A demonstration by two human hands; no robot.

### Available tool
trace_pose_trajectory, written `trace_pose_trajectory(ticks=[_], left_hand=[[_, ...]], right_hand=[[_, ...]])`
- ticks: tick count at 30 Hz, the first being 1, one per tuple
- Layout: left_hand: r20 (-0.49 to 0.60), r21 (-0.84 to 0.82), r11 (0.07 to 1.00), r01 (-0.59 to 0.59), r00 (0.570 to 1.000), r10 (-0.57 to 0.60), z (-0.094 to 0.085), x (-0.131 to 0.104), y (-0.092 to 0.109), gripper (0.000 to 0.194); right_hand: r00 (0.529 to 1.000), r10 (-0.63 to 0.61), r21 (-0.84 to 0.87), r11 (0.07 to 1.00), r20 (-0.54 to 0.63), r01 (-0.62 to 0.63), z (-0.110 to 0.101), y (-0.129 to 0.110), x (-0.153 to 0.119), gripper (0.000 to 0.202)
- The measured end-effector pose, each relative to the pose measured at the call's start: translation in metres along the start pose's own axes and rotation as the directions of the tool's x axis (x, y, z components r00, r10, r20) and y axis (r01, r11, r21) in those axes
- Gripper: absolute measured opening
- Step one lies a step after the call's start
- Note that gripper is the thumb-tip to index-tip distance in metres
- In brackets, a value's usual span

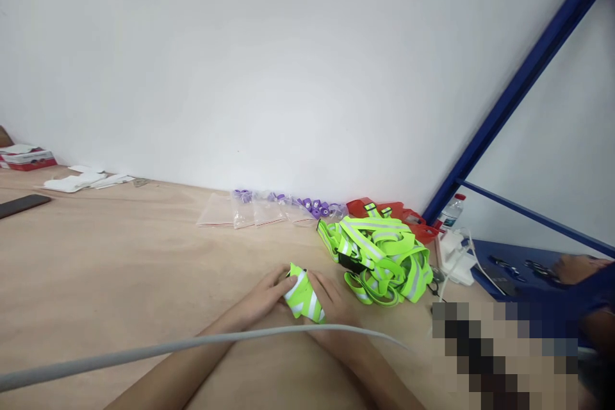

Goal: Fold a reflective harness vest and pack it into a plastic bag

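Note:
A folded neon-green reflective strap [303, 298] with silver-white bands is held between my two hands, just over the wooden table [144, 269]. My left hand [271, 289] grips its left side, thumb on top. Around its right side my right hand [332, 304] is closed, fingers lying along the edge. The undersides of both hands are hidden. Right beyond my right hand lies a tangled heap of the same green reflective straps [384, 250], with black buckles showing among them.
Clear zip bags [269, 211], some with purple items [314, 207], lie along the wall. A red bag [423, 230], bottle [451, 211] and white power strip [456, 256] are at right. A grey cable [192, 341] crosses in front. Papers [86, 179] lie left. Another person's hand [579, 268] is far right.

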State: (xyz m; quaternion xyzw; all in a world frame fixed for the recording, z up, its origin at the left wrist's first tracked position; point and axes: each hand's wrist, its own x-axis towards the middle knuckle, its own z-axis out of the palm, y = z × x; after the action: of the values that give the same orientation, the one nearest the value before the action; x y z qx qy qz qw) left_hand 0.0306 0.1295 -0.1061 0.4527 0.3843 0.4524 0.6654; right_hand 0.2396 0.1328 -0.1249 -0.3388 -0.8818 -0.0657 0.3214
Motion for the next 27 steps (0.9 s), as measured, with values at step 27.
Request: trace_pose_trajectory(ticks=[27], left_hand=[[-0.294,0.916,-0.188,0.353,0.913,0.284,-0.222,0.016,0.076,0.036]], right_hand=[[0.978,0.182,0.171,0.965,0.103,-0.197,0.015,0.011,-0.003,0.077]])
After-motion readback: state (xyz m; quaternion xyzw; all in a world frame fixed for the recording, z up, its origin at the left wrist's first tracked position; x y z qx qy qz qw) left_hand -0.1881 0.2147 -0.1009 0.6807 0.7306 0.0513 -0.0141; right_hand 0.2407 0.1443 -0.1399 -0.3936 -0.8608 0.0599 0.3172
